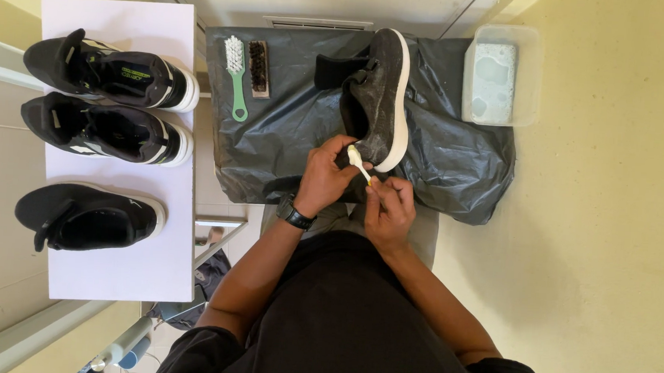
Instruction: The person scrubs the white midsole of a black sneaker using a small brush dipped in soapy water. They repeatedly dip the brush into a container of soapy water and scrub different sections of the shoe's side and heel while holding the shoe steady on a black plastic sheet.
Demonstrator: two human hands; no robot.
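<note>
We are scrubbing the black sneaker (380,89) at centre frame: our left hand (325,177) grips its heel, our right hand (389,207) pinches a small white brush (357,162) against the white sole. More short strokes seem called for.

Bright, even daylight; soft shadows beneath the black plastic sheet (441,162); sharp focus, slight wide-angle bending at edges.

Right hand (390,208) brushes shoe (382,90) with toothbrush (359,163)
</note>
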